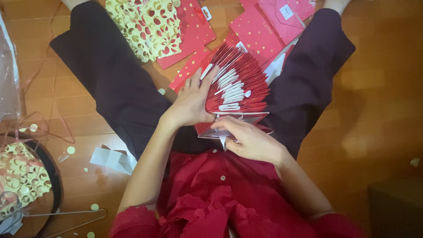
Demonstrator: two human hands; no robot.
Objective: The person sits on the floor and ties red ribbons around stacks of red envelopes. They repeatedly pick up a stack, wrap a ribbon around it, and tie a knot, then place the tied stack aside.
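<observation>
Red blouse fills the near edge. Left hand lies flat, fingers spread, pressing the stack of folded red envelopes between the knees; its folds fan away from the person, long axis tilted up-right. Right hand pinches the stack's near pointed end, fingers closed on it.
</observation>
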